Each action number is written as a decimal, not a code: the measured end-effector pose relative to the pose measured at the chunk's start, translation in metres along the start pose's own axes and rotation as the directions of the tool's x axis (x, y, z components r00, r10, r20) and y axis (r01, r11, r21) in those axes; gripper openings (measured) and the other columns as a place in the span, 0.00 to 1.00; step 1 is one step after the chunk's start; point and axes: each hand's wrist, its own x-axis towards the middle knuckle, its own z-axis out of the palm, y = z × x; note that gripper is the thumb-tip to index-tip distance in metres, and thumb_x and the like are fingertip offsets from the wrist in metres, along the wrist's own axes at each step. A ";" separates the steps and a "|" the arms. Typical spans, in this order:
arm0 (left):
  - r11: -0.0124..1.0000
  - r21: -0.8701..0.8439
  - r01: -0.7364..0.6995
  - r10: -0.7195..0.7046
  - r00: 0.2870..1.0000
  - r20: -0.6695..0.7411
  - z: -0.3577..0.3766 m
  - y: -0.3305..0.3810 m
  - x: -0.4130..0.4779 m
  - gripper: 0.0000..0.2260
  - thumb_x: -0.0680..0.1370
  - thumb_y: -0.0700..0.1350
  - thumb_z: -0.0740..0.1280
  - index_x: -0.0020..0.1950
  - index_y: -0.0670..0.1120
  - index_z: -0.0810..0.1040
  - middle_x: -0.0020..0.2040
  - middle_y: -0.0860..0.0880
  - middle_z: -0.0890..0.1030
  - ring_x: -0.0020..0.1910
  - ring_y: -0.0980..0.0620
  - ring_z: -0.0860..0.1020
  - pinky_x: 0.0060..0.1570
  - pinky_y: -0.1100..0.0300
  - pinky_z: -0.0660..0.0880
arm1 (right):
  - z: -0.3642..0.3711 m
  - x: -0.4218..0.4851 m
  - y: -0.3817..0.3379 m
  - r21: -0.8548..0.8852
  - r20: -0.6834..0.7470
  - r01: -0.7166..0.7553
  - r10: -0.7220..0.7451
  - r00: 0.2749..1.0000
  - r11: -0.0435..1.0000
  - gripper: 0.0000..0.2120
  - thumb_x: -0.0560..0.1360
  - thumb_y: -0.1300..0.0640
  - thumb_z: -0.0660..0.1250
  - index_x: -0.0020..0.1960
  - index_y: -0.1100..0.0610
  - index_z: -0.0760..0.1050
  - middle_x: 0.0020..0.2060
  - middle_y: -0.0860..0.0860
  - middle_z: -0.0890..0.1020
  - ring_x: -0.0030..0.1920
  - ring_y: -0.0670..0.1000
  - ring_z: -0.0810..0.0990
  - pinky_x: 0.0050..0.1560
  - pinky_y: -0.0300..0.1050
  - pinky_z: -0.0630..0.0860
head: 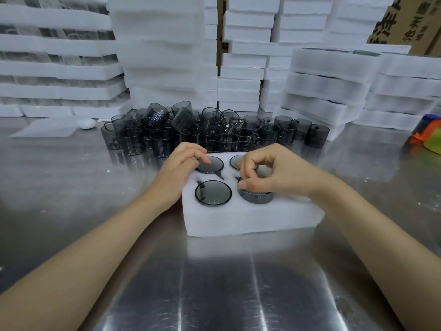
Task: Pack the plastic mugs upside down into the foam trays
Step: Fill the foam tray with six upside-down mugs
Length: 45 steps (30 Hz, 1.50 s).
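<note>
Steel table (71, 187) fills most of the view, shiny, w/ both forearms coming in from 6 o'clock. Stacks of foam trays (162, 56) wall off the back from 10 to 2 o'clock, some at 10 o'clock w/ clear items showing btwn layers. A printed cardboard box (410, 22) sits at 1 o'clock behind them. Loose pile of smoky-grey plastic mugs (191, 132) sits just beyond the work tray at its 12 o'clock; most upright, several tipped on top. Work foam tray (250, 220) lies mid-table, four round pockets in a 2x2, each w/ a mug in it, base up. L hand (181, 173) comes over the tray's 9 o'clock edge, fingers bent, tips on the base of the far-left mug (212, 166); can't tell if it grips or just touches. R hand (274, 173) is over the 3 o'clock side, thumb and curled fingers pinching the base edge of the near-right mug (256, 198), which stands proud of the foam, not fully down. Near-left mug (213, 192) sits about flush. Far-right mug (235, 161) is partly hidden by the R hand. Orange, green and blue object (427, 134) at the table's 3 o'clock edge, blurred. Thin foam sheet (47, 130) at 10 o'clock, small white oval thing (86, 123) on its corner.
</note>
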 end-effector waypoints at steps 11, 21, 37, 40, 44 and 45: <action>0.999 -0.040 0.010 -0.010 1.000 0.016 0.000 -0.001 0.000 0.12 0.71 0.42 0.56 0.43 0.43 0.79 0.57 0.49 0.75 0.59 0.57 0.72 0.60 0.69 0.64 | -0.045 -0.001 0.045 0.318 -0.562 0.072 0.127 0.817 0.946 0.14 0.75 0.53 0.68 0.31 0.51 0.79 0.30 0.49 0.82 0.34 0.50 0.80 0.47 0.47 0.77; 0.998 -0.067 0.020 -0.020 1.000 -0.001 0.002 -0.003 0.002 0.12 0.70 0.42 0.56 0.42 0.43 0.79 0.56 0.49 0.75 0.59 0.58 0.72 0.60 0.69 0.64 | -0.057 0.012 0.132 -0.421 -0.671 -0.359 -0.020 0.741 0.833 0.08 0.78 0.64 0.62 0.54 0.60 0.78 0.53 0.55 0.77 0.47 0.52 0.76 0.51 0.51 0.74; 0.996 -0.087 -0.007 0.010 0.999 0.032 0.002 -0.009 0.007 0.13 0.70 0.40 0.54 0.43 0.43 0.78 0.55 0.48 0.75 0.55 0.63 0.72 0.55 0.71 0.66 | -0.061 0.036 0.153 -0.553 -0.560 -0.334 -0.043 0.828 0.763 0.19 0.78 0.61 0.65 0.69 0.58 0.70 0.57 0.53 0.71 0.41 0.50 0.72 0.49 0.51 0.76; 0.995 -0.100 0.004 -0.002 1.000 0.025 0.002 -0.008 0.007 0.13 0.69 0.40 0.54 0.42 0.43 0.78 0.54 0.49 0.75 0.54 0.63 0.72 0.55 0.71 0.66 | -0.061 0.034 0.150 -0.529 -0.599 -0.325 -0.074 0.797 0.784 0.12 0.76 0.62 0.67 0.59 0.61 0.77 0.51 0.54 0.73 0.39 0.50 0.72 0.47 0.45 0.72; 0.997 -0.083 0.000 0.003 0.999 0.031 0.002 -0.008 0.006 0.11 0.74 0.36 0.56 0.43 0.42 0.78 0.55 0.46 0.75 0.55 0.61 0.73 0.57 0.68 0.67 | -0.059 0.025 0.136 -0.467 -0.680 -0.282 -0.137 0.720 0.838 0.05 0.75 0.68 0.66 0.51 0.65 0.76 0.48 0.58 0.76 0.39 0.49 0.73 0.45 0.37 0.67; 0.997 -0.077 -0.001 0.003 1.000 0.027 0.001 -0.008 0.006 0.12 0.76 0.32 0.56 0.43 0.42 0.78 0.56 0.45 0.75 0.55 0.60 0.73 0.58 0.66 0.66 | -0.058 0.021 0.134 -0.447 -0.707 -0.276 -0.148 0.691 0.851 0.05 0.74 0.69 0.65 0.50 0.66 0.76 0.47 0.58 0.76 0.41 0.50 0.74 0.46 0.38 0.68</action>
